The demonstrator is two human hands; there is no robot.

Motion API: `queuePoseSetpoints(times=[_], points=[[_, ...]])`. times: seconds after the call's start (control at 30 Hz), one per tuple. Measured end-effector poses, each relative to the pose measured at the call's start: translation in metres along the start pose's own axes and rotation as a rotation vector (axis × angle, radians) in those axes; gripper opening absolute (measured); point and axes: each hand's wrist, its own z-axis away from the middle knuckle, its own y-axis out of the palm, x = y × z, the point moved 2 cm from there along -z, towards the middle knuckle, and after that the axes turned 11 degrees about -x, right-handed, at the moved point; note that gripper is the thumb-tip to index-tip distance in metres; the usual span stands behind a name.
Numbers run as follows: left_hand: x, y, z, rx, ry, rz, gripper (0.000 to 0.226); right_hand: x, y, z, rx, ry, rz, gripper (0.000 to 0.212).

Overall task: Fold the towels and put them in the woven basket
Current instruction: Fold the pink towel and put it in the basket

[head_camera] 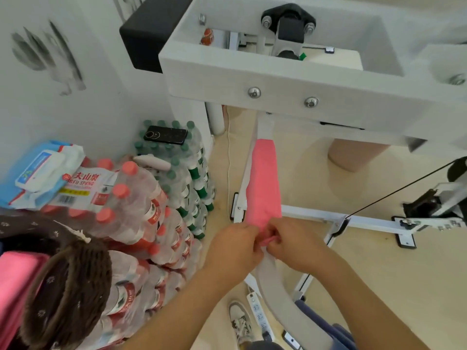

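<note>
Long pink terry towel (262, 183) hanging folded above the floor, left hand (233, 245) and right hand (294, 245) pinching its near end with closed fingers, dark brown woven basket (68, 286) at lower left holding another pink towel (15, 279).

Single head cam, looks steeply down, close on hands (265, 245), floor (379, 274) beyond.
</note>
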Motion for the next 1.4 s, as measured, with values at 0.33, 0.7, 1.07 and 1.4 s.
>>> queuePoseSetpoints(times=[0.33,0.7,1.07,1.4], points=[[0.027,-0.038,0.037,0.217,-0.698,0.985,0.023,0.015,-0.034,-0.008,0.210,-0.138,-0.022,0.030],[0.007,-0.053,0.096,-0.049,-0.572,0.896,0.021,0.085,-0.037,0.022,0.311,-0.343,-0.299,0.008],[0.023,-0.155,0.299,-0.386,-0.734,0.724,0.023,0.186,0.009,0.095,0.396,-0.644,-0.190,0.007],[-0.018,-0.206,0.578,-0.411,-0.975,0.551,0.023,0.280,0.091,0.207,0.520,-0.865,-0.105,0.011]])
